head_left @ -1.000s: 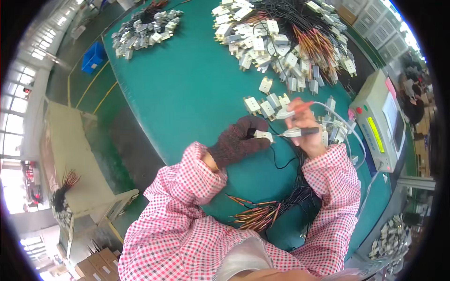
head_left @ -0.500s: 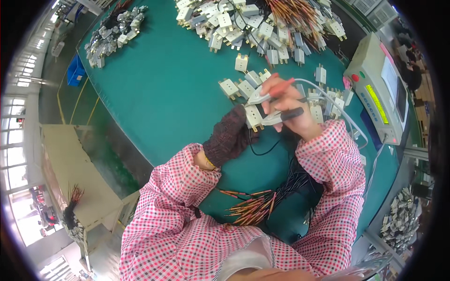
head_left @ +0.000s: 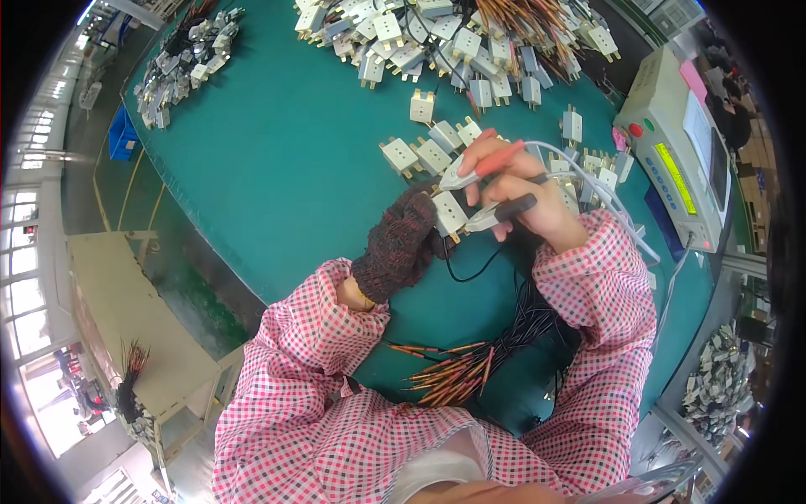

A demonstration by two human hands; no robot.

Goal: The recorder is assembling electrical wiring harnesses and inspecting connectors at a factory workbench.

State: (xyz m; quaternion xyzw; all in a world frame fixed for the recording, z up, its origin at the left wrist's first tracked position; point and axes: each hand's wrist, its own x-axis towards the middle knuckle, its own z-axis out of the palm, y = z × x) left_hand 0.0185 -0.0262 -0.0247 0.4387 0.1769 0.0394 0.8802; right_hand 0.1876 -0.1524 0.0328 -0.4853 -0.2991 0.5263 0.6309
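Note:
My left hand, in a dark knitted glove, grips a white plug with metal pins and a thin black cable. My bare right hand is closed around two test clips. The red-handled clip has its pale jaw at the plug's upper edge. Lower down, the black-handled clip reaches the plug's side near its lower pin. Whether the jaws bite on the pins I cannot tell. Just beyond my hands lie several loose white plugs. A bundle of black cables with copper-coloured ends rests close to my body.
A large heap of plugs and cables covers the far side of the green table. To the right stands a tester with a lit yellow display, its grey leads running to the clips. Another plug pile sits far left.
The view has shifted slightly. Both hands keep the plug and the two clips close together, with almost no change in their grip.

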